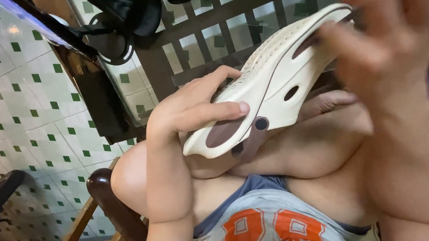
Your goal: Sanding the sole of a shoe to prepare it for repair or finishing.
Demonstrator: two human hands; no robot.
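the left hand (pixel 194 107) grips the heel of the cream clog (pixel 279 74), raised above the knees. the right hand (pixel 390 43) (blurred) spreads loose at its toe; no fitting visible yet.

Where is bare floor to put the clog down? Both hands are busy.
Bare tiled floor lies left, between the chair and dark table. The lap is crowded: left hand, right hand and clog.

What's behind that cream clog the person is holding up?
Behind the cream clog show dark wooden slats, green-dotted floor tiles between them, and a bare foot at its lower edge. The left hand grips the heel; the blurred right hand covers the toe.
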